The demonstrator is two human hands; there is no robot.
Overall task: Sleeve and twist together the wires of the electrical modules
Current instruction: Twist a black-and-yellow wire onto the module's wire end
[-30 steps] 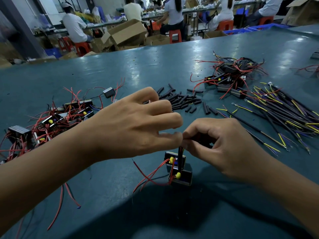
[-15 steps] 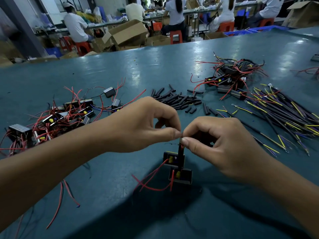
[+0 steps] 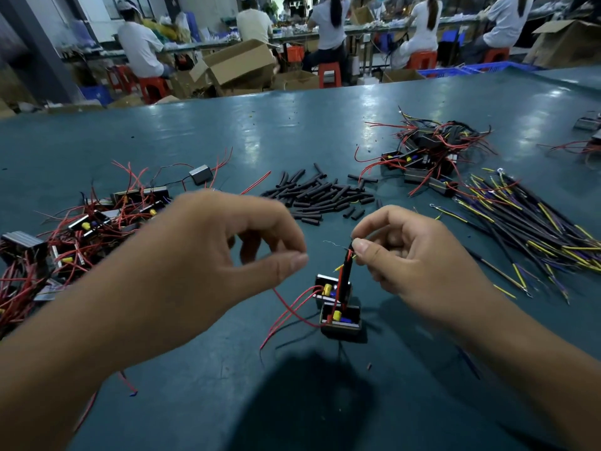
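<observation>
Beyond the teal table (image 3: 292, 125), people sit on red stools (image 3: 329, 74) at long benches, with open cardboard boxes (image 3: 240, 65) nearby.

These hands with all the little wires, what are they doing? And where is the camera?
The camera sits on a person's head, looking down at their own two hands over a green table. The right hand pinches a black sleeve with red wires, rising from two small modules on the table. The left hand is beside it with curled fingers, holding nothing. Behind lie spare black sleeves. At left is a heap of modules with red wires, at right a bundle of black and yellow wires. Far back, other people sit working.
</observation>
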